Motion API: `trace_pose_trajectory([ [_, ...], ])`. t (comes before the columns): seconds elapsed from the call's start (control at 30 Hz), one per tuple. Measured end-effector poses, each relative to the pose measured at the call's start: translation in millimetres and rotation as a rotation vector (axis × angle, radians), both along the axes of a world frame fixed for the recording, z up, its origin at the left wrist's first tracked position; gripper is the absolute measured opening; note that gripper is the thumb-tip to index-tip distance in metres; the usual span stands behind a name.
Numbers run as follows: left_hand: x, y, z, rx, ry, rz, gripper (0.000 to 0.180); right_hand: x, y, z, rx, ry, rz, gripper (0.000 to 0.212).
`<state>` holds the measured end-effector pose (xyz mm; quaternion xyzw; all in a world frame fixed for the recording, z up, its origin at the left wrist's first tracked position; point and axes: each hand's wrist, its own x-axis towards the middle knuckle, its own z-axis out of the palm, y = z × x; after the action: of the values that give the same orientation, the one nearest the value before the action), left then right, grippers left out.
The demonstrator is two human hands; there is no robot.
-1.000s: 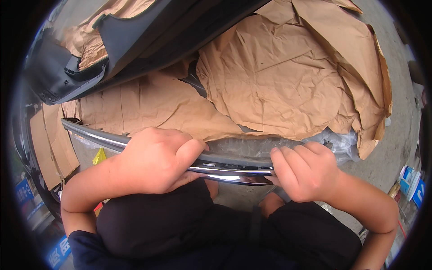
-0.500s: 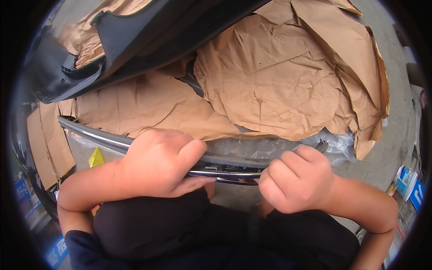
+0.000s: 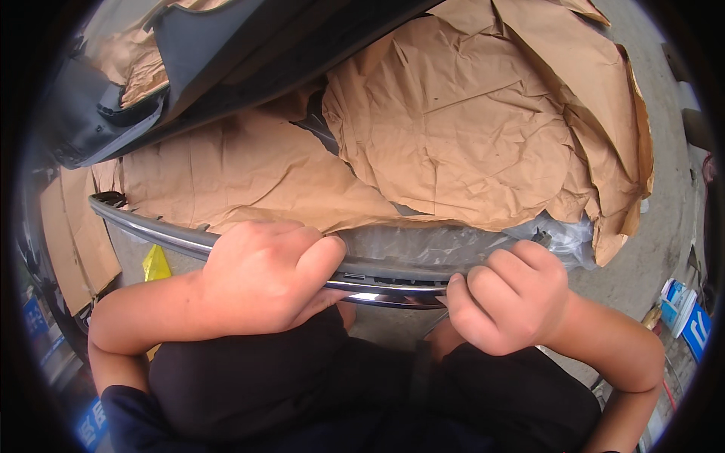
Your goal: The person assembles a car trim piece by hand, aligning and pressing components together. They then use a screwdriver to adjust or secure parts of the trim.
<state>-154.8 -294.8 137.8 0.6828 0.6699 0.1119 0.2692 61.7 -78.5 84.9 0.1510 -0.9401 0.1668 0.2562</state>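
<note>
While the long, curved trim strip (image 3: 393,288) lies crosswise just beyond your dark-clothed knees (image 3: 249,377), your left hand (image 3: 268,277) and right hand (image 3: 513,298) both wrap their fingers closely around it; the step looks like a two-handed hold, and shifting it probably calls for even pressure. Its glossy chrome borders matte grey. Farther out come filmy clear plastic (image 3: 423,243), creased brown paper (image 3: 453,128) and a smooth dark panel (image 3: 249,68).
</note>
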Motion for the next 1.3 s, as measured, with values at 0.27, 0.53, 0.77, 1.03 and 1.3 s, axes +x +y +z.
trace_pose_trajectory([
  [0.27, -0.2, 0.2, 0.4, -0.008, -0.014, -0.010, 0.039, -0.2, 12.8, 3.4, -0.621, -0.693, -0.002, 0.046],
  [0.53, -3.3, 4.7, 0.8, 0.033, -0.012, -0.035, 0.041, -24.0, 37.6, 5.2, -0.901, -1.221, 0.186, 0.063],
  [0.77, -27.3, 31.8, 6.3, -0.281, -0.074, 0.078, 0.035, -40.1, 51.1, -1.9, -0.959, -1.333, 0.036, 0.046],
  [1.03, -49.4, 69.9, 10.5, -0.434, -0.284, 0.018, 0.033, -42.9, 58.3, -12.6, -1.074, -1.319, -0.027, 0.046],
  [1.3, -59.3, 108.5, -1.9, -0.761, -0.402, 0.051, 0.063, -50.2, 62.2, -11.6, -1.062, -1.277, -0.018, 0.048],
])
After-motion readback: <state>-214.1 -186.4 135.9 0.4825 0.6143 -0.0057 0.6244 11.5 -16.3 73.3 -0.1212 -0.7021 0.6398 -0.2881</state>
